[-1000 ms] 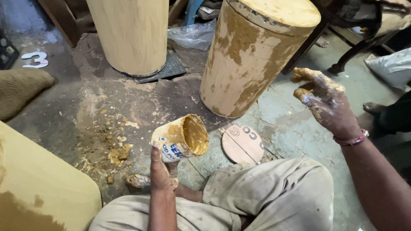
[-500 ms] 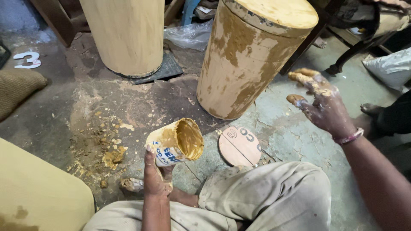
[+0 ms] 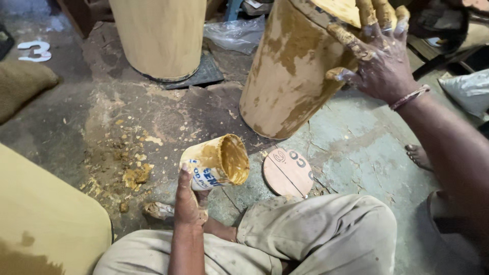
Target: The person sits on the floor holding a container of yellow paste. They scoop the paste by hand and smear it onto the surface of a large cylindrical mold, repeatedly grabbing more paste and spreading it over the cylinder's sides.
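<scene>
Paste tub (image 3: 216, 162), a small can tipped on its side with its yellow-brown filled mouth facing right, sits in our left hand (image 3: 187, 201), low in the middle of the view just above our lap; our fingers close around its back and the thumb lies along its printed side, so the hold is firm. Beneath it our trouser legs (image 3: 305, 234) in dusty beige cross the bottom of the frame. Just right of the tub a round sanding disc (image 3: 288, 172) lies flat on the cracked concrete floor (image 3: 356, 147), and to the left crumbs of dried paste (image 3: 133, 175) are scattered over the ground. A pale rounded panel (image 3: 46, 219) fills the lower left corner. Farther out, our right hand (image 3: 379, 56), coated in the same paste, presses with fingers spread wide against the upper edge of a wooden cylinder (image 3: 293, 76) smeared with brown patches; the hand is open and grasps nothing, only touching the surface. A bracelet (image 3: 409, 97) circles that wrist. Beyond, a second, cleaner cylinder (image 3: 158, 35) stands upright on a dark mat (image 3: 204, 75), with a crumpled plastic bag (image 3: 234, 33) between the two.
</scene>
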`<state>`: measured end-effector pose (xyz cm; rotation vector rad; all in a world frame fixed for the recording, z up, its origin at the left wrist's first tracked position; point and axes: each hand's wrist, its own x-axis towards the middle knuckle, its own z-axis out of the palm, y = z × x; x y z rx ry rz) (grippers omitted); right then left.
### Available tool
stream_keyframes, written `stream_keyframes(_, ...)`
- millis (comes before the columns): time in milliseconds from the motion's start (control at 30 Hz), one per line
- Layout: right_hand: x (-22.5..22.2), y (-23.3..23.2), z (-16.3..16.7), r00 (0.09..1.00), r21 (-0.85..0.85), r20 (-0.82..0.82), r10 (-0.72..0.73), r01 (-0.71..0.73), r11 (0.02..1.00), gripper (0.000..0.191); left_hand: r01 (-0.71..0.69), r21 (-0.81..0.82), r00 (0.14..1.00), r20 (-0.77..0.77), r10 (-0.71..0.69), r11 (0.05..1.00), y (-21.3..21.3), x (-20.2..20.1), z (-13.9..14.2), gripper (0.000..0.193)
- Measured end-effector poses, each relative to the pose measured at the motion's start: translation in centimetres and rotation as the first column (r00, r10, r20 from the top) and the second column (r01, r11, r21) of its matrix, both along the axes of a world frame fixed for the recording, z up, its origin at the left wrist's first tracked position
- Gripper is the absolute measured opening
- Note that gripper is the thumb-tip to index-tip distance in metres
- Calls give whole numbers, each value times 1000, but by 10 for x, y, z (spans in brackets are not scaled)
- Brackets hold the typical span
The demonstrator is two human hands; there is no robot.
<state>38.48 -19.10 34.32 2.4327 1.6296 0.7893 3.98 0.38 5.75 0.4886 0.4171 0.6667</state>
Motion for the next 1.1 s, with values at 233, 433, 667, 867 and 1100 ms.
stream_keyframes(233, -3, 20, -2, 1000, -34, 29, -3, 4, 999, 81, 19, -25, 999, 37, -18, 999, 1, 2, -14, 66)
stream_keyframes(433, -5, 23, -3, 993, -78, 64, -101, 106, 991, 76, 41, -22, 996, 82, -39, 999, 1, 3, -25, 61)
stream_keyframes(667, 3, 6, -2, 997, -104, 72, -13, 20, 994, 66, 41, -85, 999, -1, -41, 996, -1, 4, -14, 60)
stream_keyframes(867, 2, -3, -5, 968, -122, 251, 1, 31, 992, 56, 57, -55, 998, 5, -57, 997, 1, -4, -1, 61)
stream_keyframes(1100, -11, 10, 0, 994, -108, 107, -29, 41, 993, 68, 83, -12, 994, -68, -84, 996, 0, -4, 8, 71)
